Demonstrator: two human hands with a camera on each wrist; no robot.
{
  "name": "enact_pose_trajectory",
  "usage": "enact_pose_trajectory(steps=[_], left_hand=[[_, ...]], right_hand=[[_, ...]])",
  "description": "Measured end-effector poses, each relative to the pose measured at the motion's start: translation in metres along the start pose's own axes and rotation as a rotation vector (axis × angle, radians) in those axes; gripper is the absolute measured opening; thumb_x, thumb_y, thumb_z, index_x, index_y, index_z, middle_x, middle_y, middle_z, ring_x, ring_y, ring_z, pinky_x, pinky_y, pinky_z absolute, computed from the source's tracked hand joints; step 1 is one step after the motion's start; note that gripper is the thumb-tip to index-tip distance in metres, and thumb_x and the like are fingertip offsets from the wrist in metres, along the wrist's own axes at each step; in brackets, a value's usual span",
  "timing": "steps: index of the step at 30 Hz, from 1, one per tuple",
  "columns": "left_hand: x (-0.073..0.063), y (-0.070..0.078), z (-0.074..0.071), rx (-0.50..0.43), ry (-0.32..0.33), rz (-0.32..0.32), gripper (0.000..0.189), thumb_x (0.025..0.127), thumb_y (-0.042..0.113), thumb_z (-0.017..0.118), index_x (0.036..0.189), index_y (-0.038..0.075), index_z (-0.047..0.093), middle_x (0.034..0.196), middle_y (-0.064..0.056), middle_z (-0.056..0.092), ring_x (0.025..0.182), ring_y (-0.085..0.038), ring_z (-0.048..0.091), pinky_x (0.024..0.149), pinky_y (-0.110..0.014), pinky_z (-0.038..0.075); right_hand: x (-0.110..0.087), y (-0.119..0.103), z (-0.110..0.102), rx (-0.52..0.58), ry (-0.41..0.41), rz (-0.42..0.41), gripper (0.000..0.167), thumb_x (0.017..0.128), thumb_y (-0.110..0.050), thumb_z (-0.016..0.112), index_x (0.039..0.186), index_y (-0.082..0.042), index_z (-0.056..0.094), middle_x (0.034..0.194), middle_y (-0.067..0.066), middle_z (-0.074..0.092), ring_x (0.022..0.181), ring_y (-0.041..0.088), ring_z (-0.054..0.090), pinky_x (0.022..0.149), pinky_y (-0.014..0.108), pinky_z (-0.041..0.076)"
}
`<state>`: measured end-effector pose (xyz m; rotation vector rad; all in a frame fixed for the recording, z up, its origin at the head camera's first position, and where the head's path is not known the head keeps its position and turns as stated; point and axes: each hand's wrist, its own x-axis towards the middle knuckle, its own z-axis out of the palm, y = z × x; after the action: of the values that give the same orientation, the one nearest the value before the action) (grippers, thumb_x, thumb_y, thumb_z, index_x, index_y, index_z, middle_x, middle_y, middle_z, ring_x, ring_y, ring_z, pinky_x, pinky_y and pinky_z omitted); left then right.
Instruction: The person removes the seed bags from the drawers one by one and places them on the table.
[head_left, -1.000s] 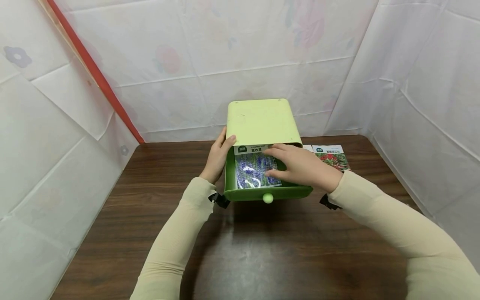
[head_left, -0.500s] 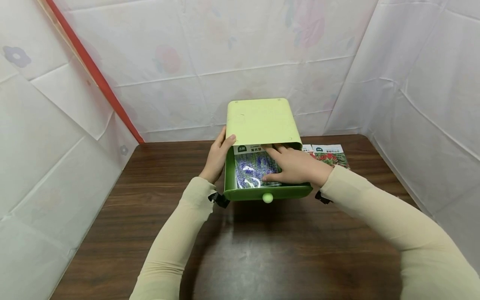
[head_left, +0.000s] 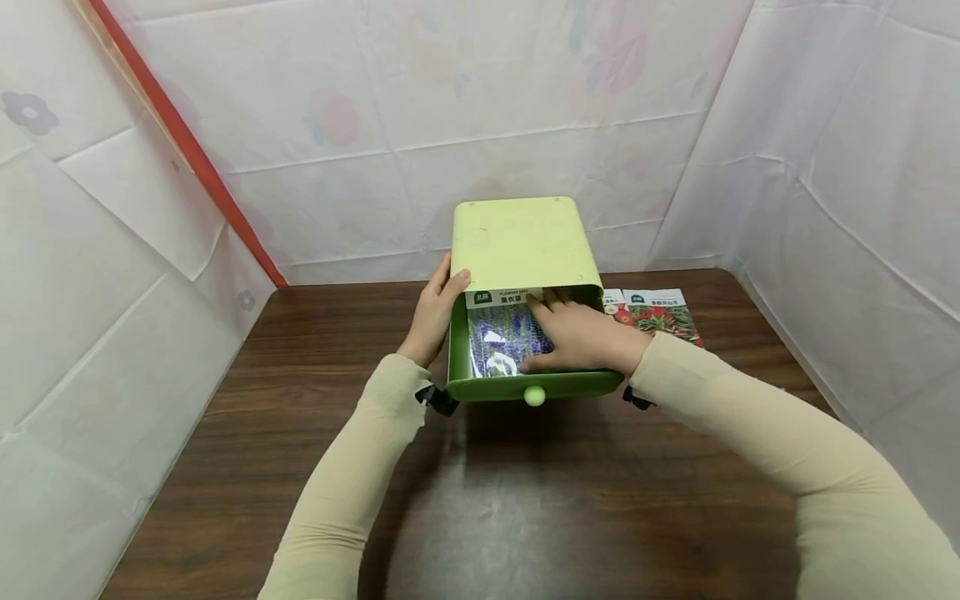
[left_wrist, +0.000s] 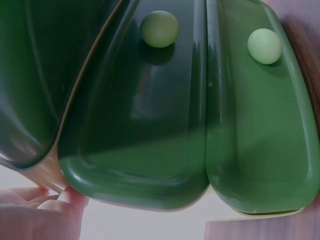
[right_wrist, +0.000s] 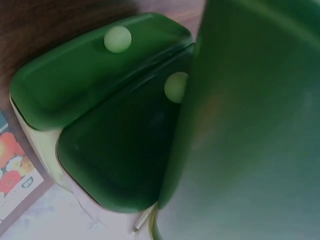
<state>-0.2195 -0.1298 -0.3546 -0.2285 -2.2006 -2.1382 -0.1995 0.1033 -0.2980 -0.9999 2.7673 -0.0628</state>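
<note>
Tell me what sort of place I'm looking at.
Probably a screened-off tabletop workspace: a dark wood-grain table enclosed by pale, partly flower-printed sheets behind and on both sides, with a red strip up one corner.

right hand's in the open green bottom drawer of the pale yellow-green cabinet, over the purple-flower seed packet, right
Not bottom: the right hand is in the open green top drawer of the pale yellow-green cabinet, over the purple-flower seed packet. The left wrist view shows two shut green drawers beneath it.
</note>
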Motion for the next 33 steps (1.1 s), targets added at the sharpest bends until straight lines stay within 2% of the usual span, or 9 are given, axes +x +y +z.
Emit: enact_pose_trajectory(steps=[5,10,15,19,24,27,30,33], left_hand=[[0.001,0.000,-0.001,0.021,-0.002,-0.010,0.072,0.098,0.055,0.049,0.157,0.036,0.012,0.164,0.013,0.010,0.151,-0.013,0.016,0.121,-0.041,0.024],[0.001,0.002,-0.002,0.032,-0.008,-0.028,0.070,0.101,0.048,0.048,0.158,0.032,0.010,0.165,0.010,0.009,0.152,-0.013,0.012,0.122,-0.041,0.020],[-0.007,0.017,0.001,0.047,-0.011,-0.044,0.070,0.102,0.042,0.047,0.159,0.025,0.009,0.166,0.004,0.009,0.153,-0.017,0.011,0.122,-0.041,0.020],[-0.015,0.029,0.004,0.073,-0.014,-0.037,0.070,0.103,0.042,0.046,0.159,0.022,0.009,0.166,0.002,0.008,0.153,-0.018,0.010,0.123,-0.042,0.019],[-0.017,0.029,0.004,0.100,-0.015,-0.030,0.070,0.103,0.043,0.045,0.159,0.022,0.008,0.166,0.002,0.008,0.153,-0.018,0.010,0.123,-0.043,0.018],[-0.017,0.029,0.004,0.099,-0.016,-0.025,0.070,0.103,0.042,0.045,0.159,0.021,0.008,0.166,0.002,0.008,0.153,-0.018,0.011,0.123,-0.043,0.019],[-0.016,0.029,0.004,0.099,-0.016,-0.021,0.070,0.103,0.042,0.045,0.159,0.021,0.008,0.166,0.001,0.008,0.153,-0.018,0.012,0.123,-0.043,0.020],[-0.011,0.023,0.002,0.101,-0.017,-0.021,0.069,0.104,0.041,0.044,0.159,0.022,0.008,0.166,0.002,0.008,0.152,-0.019,0.014,0.122,-0.043,0.020]], right_hand=[[0.000,-0.002,0.001,0.031,-0.004,0.003,0.106,0.087,-0.063,0.062,0.156,0.002,0.013,0.162,0.024,0.011,0.150,0.039,0.013,0.119,0.050,0.025],[0.001,-0.002,0.002,0.136,0.010,-0.007,0.104,0.088,-0.054,0.067,0.155,0.004,0.011,0.162,0.024,0.010,0.150,0.039,0.015,0.120,0.050,0.024],[0.000,0.001,0.003,0.290,0.048,-0.014,0.103,0.089,-0.044,0.071,0.157,-0.001,0.008,0.163,0.020,0.014,0.146,0.036,0.029,0.114,0.050,0.034],[-0.003,0.001,0.001,0.419,0.057,0.025,0.096,0.091,-0.038,0.070,0.157,-0.002,0.010,0.163,0.017,0.018,0.146,0.034,0.030,0.113,0.051,0.035],[-0.007,0.000,0.000,0.549,0.100,0.054,0.088,0.095,-0.029,0.066,0.158,-0.006,0.010,0.164,0.015,0.017,0.144,0.036,0.032,0.110,0.053,0.039],[-0.009,0.001,-0.001,0.640,0.122,0.077,0.081,0.096,-0.022,0.064,0.158,-0.005,0.015,0.162,0.017,0.022,0.144,0.037,0.032,0.111,0.053,0.038],[-0.010,0.003,-0.002,0.763,0.111,0.116,0.074,0.098,-0.019,0.060,0.157,-0.003,0.018,0.159,0.019,0.029,0.143,0.037,0.035,0.112,0.052,0.037],[-0.011,0.005,-0.003,0.882,0.083,0.144,0.072,0.100,-0.016,0.057,0.157,-0.002,0.015,0.157,0.021,0.031,0.140,0.037,0.038,0.110,0.050,0.040]])
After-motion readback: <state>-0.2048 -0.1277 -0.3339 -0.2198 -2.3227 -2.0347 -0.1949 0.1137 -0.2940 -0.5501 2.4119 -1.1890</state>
